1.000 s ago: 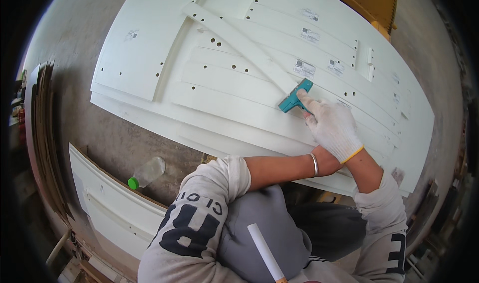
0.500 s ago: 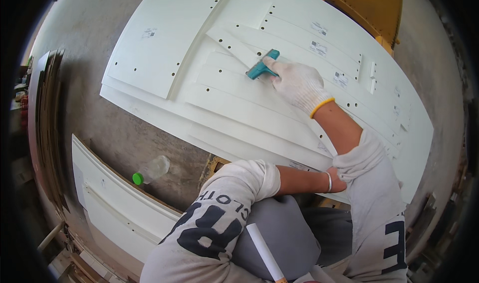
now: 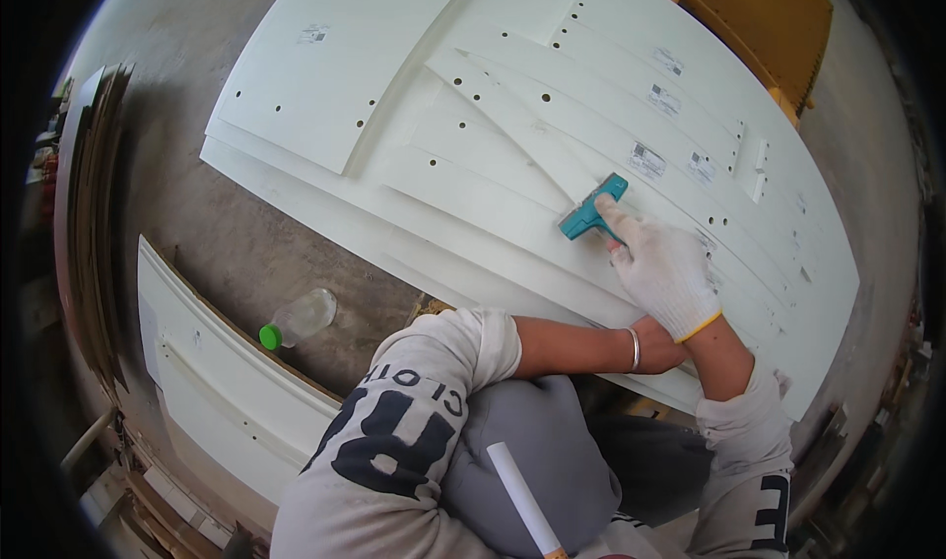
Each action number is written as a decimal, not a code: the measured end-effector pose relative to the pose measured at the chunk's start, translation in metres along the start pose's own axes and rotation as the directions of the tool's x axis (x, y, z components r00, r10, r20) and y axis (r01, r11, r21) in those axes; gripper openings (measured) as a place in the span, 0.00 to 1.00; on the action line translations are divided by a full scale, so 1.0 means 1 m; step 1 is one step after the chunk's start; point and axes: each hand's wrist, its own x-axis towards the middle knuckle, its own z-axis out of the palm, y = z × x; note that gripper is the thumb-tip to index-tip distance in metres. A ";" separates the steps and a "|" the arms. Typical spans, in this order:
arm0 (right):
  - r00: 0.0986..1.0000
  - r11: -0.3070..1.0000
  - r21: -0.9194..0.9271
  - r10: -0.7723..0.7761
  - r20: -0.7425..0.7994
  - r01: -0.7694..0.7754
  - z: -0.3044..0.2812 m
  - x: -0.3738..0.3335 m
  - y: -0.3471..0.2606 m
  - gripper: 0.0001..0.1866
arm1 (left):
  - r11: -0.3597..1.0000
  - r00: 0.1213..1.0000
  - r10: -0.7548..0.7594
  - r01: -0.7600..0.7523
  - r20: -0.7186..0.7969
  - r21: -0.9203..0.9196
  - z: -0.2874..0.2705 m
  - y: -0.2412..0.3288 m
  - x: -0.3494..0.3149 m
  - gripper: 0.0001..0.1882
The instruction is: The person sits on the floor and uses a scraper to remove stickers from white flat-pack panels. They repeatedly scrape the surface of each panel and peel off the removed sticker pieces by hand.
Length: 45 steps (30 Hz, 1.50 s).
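You've got small white rectangular stickers with dark print on the white panels — one (image 3: pixel 313 34) upper left, several (image 3: pixel 647 160) right of centre.

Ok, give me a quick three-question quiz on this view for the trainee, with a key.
1. True or false: the right hand wears a white glove and holds a teal scraper against the white panels.
2. Which colour is the cap of the clear plastic bottle lying on the concrete floor? A red, B green, C blue.
3. Where does the left hand rest?

Key:
1. True.
2. B.
3. It reaches across beneath the right wrist, mostly hidden there; a bracelet shows on the left wrist.
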 end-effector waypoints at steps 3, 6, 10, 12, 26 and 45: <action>1.000 1.000 -0.020 -0.023 -0.019 0.023 -0.018 0.042 -0.035 0.27 | 0.994 0.985 0.112 -0.110 -0.132 0.020 0.011 -0.008 0.001 0.26; 1.000 0.999 -0.033 0.012 0.013 -0.011 -0.039 0.079 -0.067 0.26 | 0.653 0.953 -0.017 -0.218 -0.302 -0.725 0.024 -0.010 0.004 0.28; 1.000 0.998 -0.060 -0.030 -0.005 0.030 -0.041 0.094 -0.071 0.26 | 0.663 0.946 -0.020 -0.230 -0.324 -0.712 0.026 -0.009 0.012 0.28; 0.993 0.994 -0.077 -0.090 -0.075 0.084 -0.031 0.097 -0.066 0.26 | 0.591 0.950 -0.039 -0.229 -0.310 -0.774 0.027 -0.011 0.014 0.27; 0.998 0.991 -0.128 -0.046 -0.050 0.040 -0.064 0.177 -0.118 0.26 | 0.131 0.995 0.059 -0.089 -0.082 -0.987 0.031 -0.007 0.011 0.25; 0.990 0.987 -0.089 -0.139 -0.030 0.136 -0.056 0.157 -0.116 0.31 | 0.999 0.905 0.033 -0.023 -0.424 0.029 0.009 -0.027 -0.001 0.22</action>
